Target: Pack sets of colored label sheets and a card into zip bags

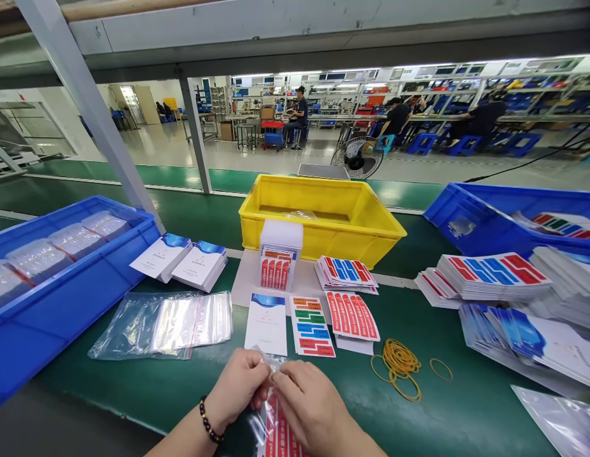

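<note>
My left hand and my right hand meet near the front edge of the green bench. Both pinch the top of a clear plastic bag that holds a red-striped label sheet. A dark bead bracelet sits on my left wrist. Just beyond my fingers lie a white booklet, a multi-coloured label sheet and a red label sheet. A heap of clear zip bags lies to the left.
A yellow bin stands at the centre back, with blue bins left and right. Yellow rubber bands lie to the right. Stacks of label sheets and booklets fill the right side. People work far behind.
</note>
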`<state>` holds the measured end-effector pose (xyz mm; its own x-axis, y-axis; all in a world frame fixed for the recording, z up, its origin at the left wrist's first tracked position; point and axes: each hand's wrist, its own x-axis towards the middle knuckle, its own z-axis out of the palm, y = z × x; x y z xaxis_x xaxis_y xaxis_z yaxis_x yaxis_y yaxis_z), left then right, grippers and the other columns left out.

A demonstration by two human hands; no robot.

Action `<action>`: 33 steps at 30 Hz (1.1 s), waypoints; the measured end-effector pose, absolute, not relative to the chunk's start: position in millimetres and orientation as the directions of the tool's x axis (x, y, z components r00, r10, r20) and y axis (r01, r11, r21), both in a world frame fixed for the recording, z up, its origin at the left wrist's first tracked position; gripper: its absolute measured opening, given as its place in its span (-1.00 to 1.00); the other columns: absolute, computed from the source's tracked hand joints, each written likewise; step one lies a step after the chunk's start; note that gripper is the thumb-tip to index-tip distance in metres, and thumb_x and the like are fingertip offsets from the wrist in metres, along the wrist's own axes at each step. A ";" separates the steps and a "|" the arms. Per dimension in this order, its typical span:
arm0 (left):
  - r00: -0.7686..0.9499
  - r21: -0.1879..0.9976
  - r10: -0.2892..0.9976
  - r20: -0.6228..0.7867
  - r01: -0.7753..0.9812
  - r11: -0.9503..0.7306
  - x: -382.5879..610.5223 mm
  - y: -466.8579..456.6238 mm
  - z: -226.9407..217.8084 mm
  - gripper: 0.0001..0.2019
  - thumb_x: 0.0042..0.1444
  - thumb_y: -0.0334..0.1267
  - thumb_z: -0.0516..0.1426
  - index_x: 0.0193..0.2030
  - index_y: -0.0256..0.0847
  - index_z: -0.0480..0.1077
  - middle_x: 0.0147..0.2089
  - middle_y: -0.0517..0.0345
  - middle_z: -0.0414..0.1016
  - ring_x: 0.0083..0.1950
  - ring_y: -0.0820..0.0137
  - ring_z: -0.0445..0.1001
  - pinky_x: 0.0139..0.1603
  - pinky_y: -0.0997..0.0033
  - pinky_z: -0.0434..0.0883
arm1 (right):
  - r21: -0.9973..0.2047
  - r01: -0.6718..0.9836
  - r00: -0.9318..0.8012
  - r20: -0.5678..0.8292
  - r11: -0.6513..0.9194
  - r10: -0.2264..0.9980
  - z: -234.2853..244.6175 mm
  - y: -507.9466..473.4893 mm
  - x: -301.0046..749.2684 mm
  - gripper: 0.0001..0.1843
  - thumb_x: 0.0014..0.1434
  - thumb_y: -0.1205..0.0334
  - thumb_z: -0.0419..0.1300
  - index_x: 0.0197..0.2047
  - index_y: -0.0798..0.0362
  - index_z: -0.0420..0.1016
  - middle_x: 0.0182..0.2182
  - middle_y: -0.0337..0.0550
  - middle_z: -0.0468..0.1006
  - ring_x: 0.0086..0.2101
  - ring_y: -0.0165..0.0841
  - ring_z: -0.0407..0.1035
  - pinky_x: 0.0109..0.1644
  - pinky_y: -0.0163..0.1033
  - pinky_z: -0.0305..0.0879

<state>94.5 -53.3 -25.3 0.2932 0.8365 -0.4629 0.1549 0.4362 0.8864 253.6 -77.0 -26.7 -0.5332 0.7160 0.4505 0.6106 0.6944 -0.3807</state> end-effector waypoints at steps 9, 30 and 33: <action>0.640 0.693 0.743 0.198 0.444 -0.567 68.1 -61.7 16.2 -0.85 0.03 -0.39 0.01 -0.31 -0.17 0.37 -0.33 0.07 0.43 -0.18 0.30 0.32 0.00 0.22 0.18 | -0.708 0.473 -0.628 0.146 0.525 0.764 -2.6 -70.9 267.5 -0.80 0.18 0.37 -0.05 -0.36 0.02 0.37 -0.44 -0.21 0.45 -0.43 -0.39 0.31 -0.35 -0.34 0.22; 0.519 0.884 0.819 -0.245 0.466 -0.031 64.9 -77.7 -41.3 -0.83 -0.04 -0.40 0.00 -0.62 -0.24 0.20 -0.63 0.34 0.15 -0.55 0.54 0.12 -0.50 0.57 0.07 | -0.163 0.718 -0.663 0.139 0.677 0.736 -41.2 -3.0 191.7 -0.71 -0.12 0.36 0.23 -0.24 0.17 0.41 -0.33 0.03 0.44 -0.31 -0.18 0.31 -0.28 -0.16 0.27; 0.515 0.905 0.820 -0.248 0.426 0.006 62.4 -77.2 -46.0 -0.81 -0.03 -0.36 0.01 -0.62 -0.25 0.21 -0.64 0.34 0.15 -0.55 0.55 0.11 -0.51 0.57 0.07 | -0.148 0.679 -0.697 0.179 0.719 0.695 -44.2 0.9 193.6 -0.95 -0.08 0.38 0.17 -0.44 0.14 0.41 -0.45 -0.04 0.45 -0.41 -0.27 0.33 -0.35 -0.25 0.26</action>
<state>62.4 -77.2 -46.0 0.5154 0.8203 -0.2479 0.4260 0.0057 0.9047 193.6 0.9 -44.2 -0.6966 0.6948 0.1790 0.6790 0.7190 -0.1483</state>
